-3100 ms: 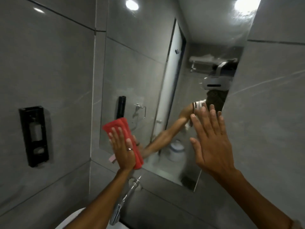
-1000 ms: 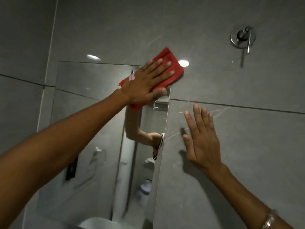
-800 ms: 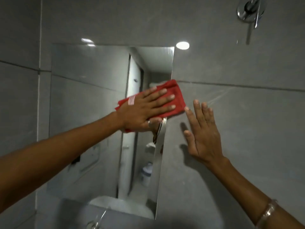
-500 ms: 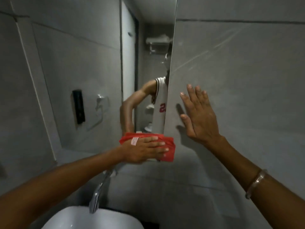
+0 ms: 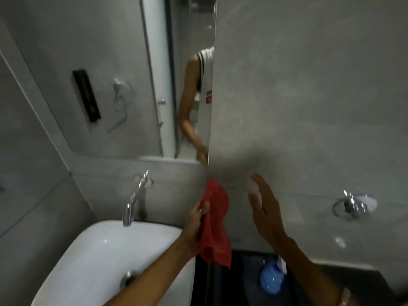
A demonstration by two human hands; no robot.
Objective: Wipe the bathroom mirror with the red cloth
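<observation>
The mirror (image 5: pixel 123 69) fills the upper left of the head view, ending at a right edge beside grey wall tile. The red cloth (image 5: pixel 215 224) hangs loosely below the mirror's bottom right corner, off the glass. My left hand (image 5: pixel 196 226) grips the cloth by its left side, above the basin's right end. My right hand (image 5: pixel 266 210) is just right of the cloth, fingers spread and slightly blurred, close to the tiled wall and holding nothing.
A white basin (image 5: pixel 106 257) sits at the lower left with a chrome tap (image 5: pixel 134 197) on the wall above it. A chrome wall ring (image 5: pixel 351 206) is at the right. A blue bottle (image 5: pixel 271 279) lies low in the dark area under my right arm.
My left hand swept the cloth down the mirror's right side from top to bottom, then off the glass. The cloth now hangs bunched. My right hand came off the wall and dropped lower.
</observation>
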